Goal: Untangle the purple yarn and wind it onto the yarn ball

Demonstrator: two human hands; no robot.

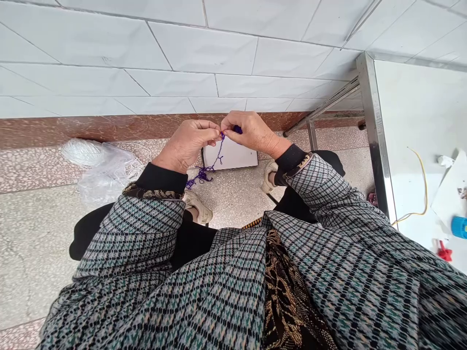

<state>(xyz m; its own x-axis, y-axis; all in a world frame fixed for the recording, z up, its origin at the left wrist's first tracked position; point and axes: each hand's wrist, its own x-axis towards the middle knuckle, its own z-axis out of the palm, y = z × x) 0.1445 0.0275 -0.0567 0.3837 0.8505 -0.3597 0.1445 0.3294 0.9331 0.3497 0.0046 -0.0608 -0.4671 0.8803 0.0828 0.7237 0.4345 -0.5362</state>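
Purple yarn [220, 154] hangs down from between my two hands, which meet at the fingertips above the floor. My left hand [189, 141] pinches the yarn from the left, thumb against forefinger. From the other side my right hand [250, 130] also pinches it, with a small bunch of purple yarn tucked under its fingers. The strand runs down and left to a loose tangle of purple yarn [202, 176] near my left wrist. Behind the hands a flat white box or board [237, 156] lies on the floor.
On the floor at left lies a clear plastic bag [100, 175] with a white cord bundle [83, 151]. A metal-framed white table [408, 112] stands at right, bearing a yellow wire [425, 180], a blue cap [459, 227] and a red scrap [444, 252]. A tiled wall [175, 48] rises ahead.
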